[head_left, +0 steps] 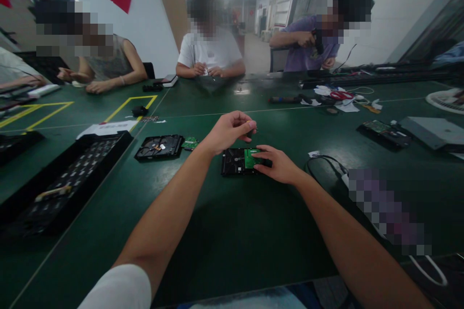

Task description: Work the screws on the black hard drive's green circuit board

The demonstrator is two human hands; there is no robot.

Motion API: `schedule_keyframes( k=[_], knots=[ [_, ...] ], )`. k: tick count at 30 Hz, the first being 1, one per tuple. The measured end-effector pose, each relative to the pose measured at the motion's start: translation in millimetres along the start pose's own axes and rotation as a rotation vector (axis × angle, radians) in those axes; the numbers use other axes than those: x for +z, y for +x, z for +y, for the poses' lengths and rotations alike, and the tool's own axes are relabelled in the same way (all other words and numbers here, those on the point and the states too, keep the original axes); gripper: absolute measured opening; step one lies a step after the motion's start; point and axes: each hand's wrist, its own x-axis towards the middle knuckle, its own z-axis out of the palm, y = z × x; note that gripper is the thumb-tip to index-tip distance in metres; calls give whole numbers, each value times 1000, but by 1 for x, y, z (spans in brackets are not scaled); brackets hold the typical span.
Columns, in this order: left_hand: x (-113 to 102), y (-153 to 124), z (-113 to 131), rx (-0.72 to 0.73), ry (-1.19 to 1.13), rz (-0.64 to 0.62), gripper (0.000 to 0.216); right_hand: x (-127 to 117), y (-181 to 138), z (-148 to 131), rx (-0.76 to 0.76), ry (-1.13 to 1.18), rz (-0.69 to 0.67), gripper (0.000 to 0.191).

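In the head view a black hard drive (233,163) lies flat on the green table in front of me, a green circuit board (250,158) on its upper face. My right hand (277,164) grips the drive at its right end, thumb towards the near edge and fingers towards the far one, fingertips touching the board. Just above the drive's far edge, my left hand (232,131) is closed in a pinch. Something small and dark shows at its fingertips, too small to name.
Left of the drive lie another hard drive (159,147), a loose green circuit board (190,143) and a long black tray (72,181). A third drive (384,133) and a grey metal box (433,131) stand right. A cable (326,158) curves nearby. Several people sit across the table (232,231).
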Motion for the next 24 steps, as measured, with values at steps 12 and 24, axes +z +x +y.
schedule_keyframes(
  k=[12,24],
  knots=[
    [0,0,0,-4,9,-1,30,-1,1,-3,-2,1,-7,41],
    [-2,0,-2,-12,8,-15,32,0,0,0,18,9,-16,43]
  ],
)
